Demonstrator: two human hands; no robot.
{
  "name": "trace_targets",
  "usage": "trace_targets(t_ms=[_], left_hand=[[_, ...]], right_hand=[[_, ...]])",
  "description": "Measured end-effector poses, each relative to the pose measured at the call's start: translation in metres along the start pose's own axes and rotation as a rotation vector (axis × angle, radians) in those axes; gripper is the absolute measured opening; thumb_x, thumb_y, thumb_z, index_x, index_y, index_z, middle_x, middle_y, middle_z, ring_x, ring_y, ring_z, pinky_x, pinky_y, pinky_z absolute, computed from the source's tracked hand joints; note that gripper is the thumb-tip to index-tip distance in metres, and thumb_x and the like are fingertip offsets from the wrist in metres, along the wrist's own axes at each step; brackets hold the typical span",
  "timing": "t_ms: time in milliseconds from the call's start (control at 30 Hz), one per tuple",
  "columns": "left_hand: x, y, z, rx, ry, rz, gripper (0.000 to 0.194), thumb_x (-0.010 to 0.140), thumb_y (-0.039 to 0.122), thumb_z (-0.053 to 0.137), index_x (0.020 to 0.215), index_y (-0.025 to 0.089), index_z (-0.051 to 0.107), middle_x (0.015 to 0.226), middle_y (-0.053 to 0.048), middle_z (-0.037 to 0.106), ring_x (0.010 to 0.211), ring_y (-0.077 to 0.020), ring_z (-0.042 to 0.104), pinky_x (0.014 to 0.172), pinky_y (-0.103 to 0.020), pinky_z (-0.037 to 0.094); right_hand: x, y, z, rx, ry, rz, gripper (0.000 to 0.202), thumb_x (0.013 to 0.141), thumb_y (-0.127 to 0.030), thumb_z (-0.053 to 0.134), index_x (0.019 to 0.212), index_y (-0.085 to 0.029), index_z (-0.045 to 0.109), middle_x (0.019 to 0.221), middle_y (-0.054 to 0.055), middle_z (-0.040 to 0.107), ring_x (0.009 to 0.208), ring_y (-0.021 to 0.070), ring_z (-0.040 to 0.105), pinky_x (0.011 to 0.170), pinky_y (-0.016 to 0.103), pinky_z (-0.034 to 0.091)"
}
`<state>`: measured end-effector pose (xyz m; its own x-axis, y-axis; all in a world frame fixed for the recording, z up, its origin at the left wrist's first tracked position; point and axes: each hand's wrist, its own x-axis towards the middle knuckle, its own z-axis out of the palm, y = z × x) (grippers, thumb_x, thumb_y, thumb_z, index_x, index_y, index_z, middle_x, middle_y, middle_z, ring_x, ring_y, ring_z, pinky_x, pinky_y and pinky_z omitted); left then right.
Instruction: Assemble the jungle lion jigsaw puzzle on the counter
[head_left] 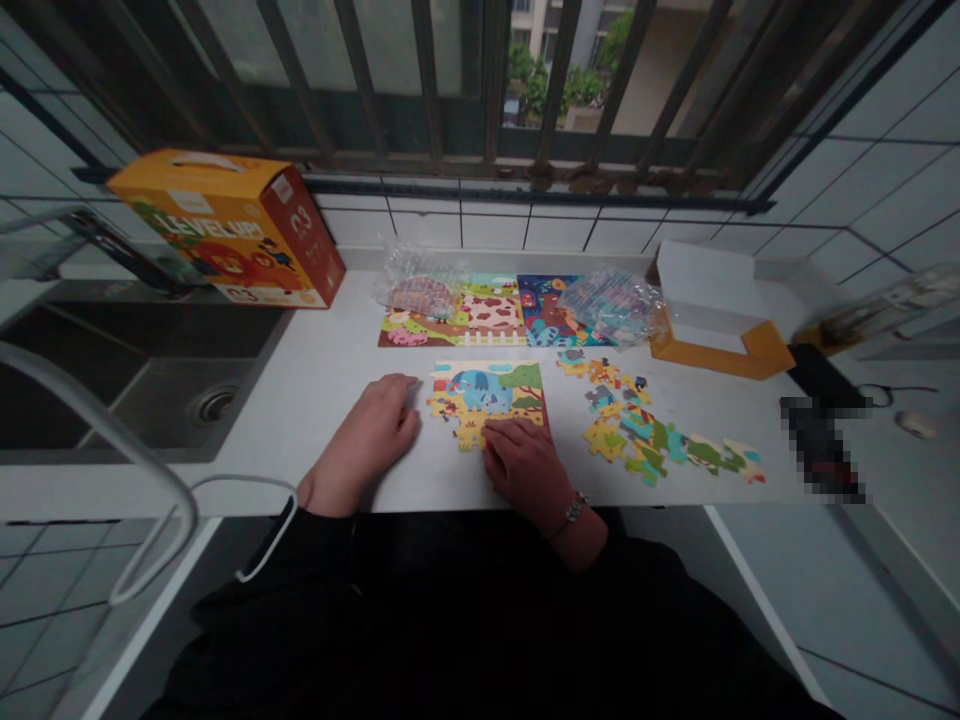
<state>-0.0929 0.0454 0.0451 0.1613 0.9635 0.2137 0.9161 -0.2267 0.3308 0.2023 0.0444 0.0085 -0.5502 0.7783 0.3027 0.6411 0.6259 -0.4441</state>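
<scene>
- Think of a clock with the flat, partly joined cardboard puzzle with blue elephants (487, 388) in its middle, and 12 o'clock toward the window. The puzzle lies on the smooth white counter (292, 400).
- The right hand (529, 468) rests at 5 o'clock, palm down, with its fingers close together on the puzzle's near edge. I cannot tell if it pinches a piece, because the fingers hide what is under them.
- The left hand (379, 425) lies at 9 o'clock on the counter, just beside the puzzle. Its thumb is apart from its fingers, and I see nothing in it.
- Loose, bright green, yellow and blue cardboard pieces (637, 425) lie in a messy bunch at 3 to 4 o'clock.
- A flat picture with a brown-spotted cow (491, 312) is at 12 o'clock. A crinkly clear plastic bag (615, 305) of pieces is at 2 o'clock, and a big orange box (225, 230) is at 10 o'clock.
- If the right hand pushes sideways, the joined part could slide or pop apart.
- If a black sleeve (637, 590) brushes the nearest loose pieces, they could drop off the counter, since its front edge is near.
- Pressing a piece down crooked could bend its little knobs.
</scene>
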Motion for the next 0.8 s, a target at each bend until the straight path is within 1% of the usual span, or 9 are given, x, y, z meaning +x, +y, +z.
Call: trace_targets(t_ms=[100, 133, 200, 333, 500, 600, 700, 767, 800], left_hand=[[-0.02, -0.016, -0.009, 0.043, -0.03, -0.133, 0.05, 0.099, 0.044, 0.071, 0.141, 0.017, 0.066, 0.139, -0.019, 0.07, 0.127, -0.0395, 0.066, 0.115, -0.062, 0.054], [-0.026, -0.021, -0.011, 0.052, -0.046, -0.162, 0.053, 0.098, 0.049, 0.074, 0.139, 0.017, 0.068, 0.136, -0.019, 0.07, 0.125, -0.0394, 0.066, 0.115, -0.061, 0.055], [-0.036, -0.028, -0.013, 0.05, -0.076, -0.195, 0.054, 0.096, 0.054, 0.076, 0.135, 0.018, 0.071, 0.133, -0.017, 0.07, 0.123, -0.0381, 0.067, 0.114, -0.059, 0.055], [-0.043, -0.031, -0.017, -0.008, -0.106, -0.197, 0.049, 0.097, 0.053, 0.075, 0.132, 0.019, 0.074, 0.132, -0.015, 0.071, 0.121, -0.035, 0.068, 0.114, -0.054, 0.055], [-0.037, -0.022, -0.019, -0.067, -0.112, -0.105, 0.051, 0.102, 0.05, 0.065, 0.145, 0.023, 0.069, 0.14, -0.013, 0.071, 0.129, -0.0349, 0.067, 0.117, -0.054, 0.053], [-0.034, -0.021, -0.016, -0.063, -0.143, -0.074, 0.046, 0.104, 0.05, 0.058, 0.139, 0.024, 0.074, 0.139, -0.012, 0.073, 0.127, -0.0351, 0.068, 0.116, -0.055, 0.053], [-0.036, -0.028, -0.012, 0.012, -0.116, -0.117, 0.046, 0.105, 0.048, 0.053, 0.136, 0.022, 0.075, 0.137, -0.015, 0.074, 0.124, -0.0363, 0.069, 0.114, -0.057, 0.055], [-0.038, -0.032, -0.012, 0.096, -0.065, -0.159, 0.045, 0.106, 0.045, 0.051, 0.134, 0.02, 0.075, 0.136, -0.017, 0.074, 0.122, -0.0377, 0.07, 0.112, -0.058, 0.056], [-0.039, -0.033, -0.013, 0.135, -0.031, -0.175, 0.044, 0.106, 0.043, 0.05, 0.134, 0.02, 0.075, 0.135, -0.018, 0.074, 0.121, -0.0385, 0.07, 0.11, -0.059, 0.057]], right_hand=[[0.0, -0.001, 0.0, 0.004, 0.001, 0.001, 0.03, 0.109, -0.021, 0.065, 0.135, -0.022, 0.079, 0.143, 0.01, 0.08, 0.132, 0.0327, 0.07, 0.117, 0.055, 0.053], [0.0, 0.0, 0.0, 0.006, 0.004, -0.001, 0.03, 0.109, -0.021, 0.065, 0.135, -0.021, 0.079, 0.143, 0.01, 0.08, 0.131, 0.0327, 0.07, 0.117, 0.055, 0.053], [0.0, 0.0, 0.0, 0.009, 0.008, -0.007, 0.03, 0.109, -0.022, 0.064, 0.135, -0.021, 0.079, 0.142, 0.011, 0.08, 0.13, 0.0327, 0.07, 0.117, 0.055, 0.054], [0.0, 0.001, 0.001, 0.005, 0.01, -0.009, 0.029, 0.109, -0.022, 0.065, 0.134, -0.021, 0.079, 0.142, 0.011, 0.08, 0.13, 0.0323, 0.071, 0.117, 0.055, 0.054], [0.002, -0.001, 0.001, -0.002, 0.009, -0.005, 0.029, 0.108, -0.021, 0.065, 0.134, -0.022, 0.079, 0.142, 0.01, 0.08, 0.132, 0.031, 0.07, 0.118, 0.052, 0.053], [0.002, -0.004, -0.002, -0.009, 0.025, -0.023, 0.028, 0.108, -0.022, 0.066, 0.133, -0.022, 0.079, 0.141, 0.009, 0.081, 0.132, 0.0296, 0.07, 0.121, 0.05, 0.052], [-0.001, 0.003, -0.013, -0.026, 0.067, -0.008, 0.027, 0.111, -0.026, 0.064, 0.133, -0.023, 0.079, 0.143, 0.009, 0.08, 0.133, 0.0288, 0.07, 0.119, 0.048, 0.052], [-0.002, 0.02, -0.029, -0.059, 0.108, 0.048, 0.029, 0.113, -0.029, 0.06, 0.134, -0.023, 0.079, 0.142, 0.01, 0.08, 0.131, 0.0295, 0.07, 0.116, 0.049, 0.054], [-0.003, 0.033, -0.039, -0.083, 0.129, 0.09, 0.03, 0.113, -0.028, 0.057, 0.133, -0.022, 0.08, 0.14, 0.011, 0.081, 0.129, 0.03, 0.071, 0.115, 0.049, 0.054]])
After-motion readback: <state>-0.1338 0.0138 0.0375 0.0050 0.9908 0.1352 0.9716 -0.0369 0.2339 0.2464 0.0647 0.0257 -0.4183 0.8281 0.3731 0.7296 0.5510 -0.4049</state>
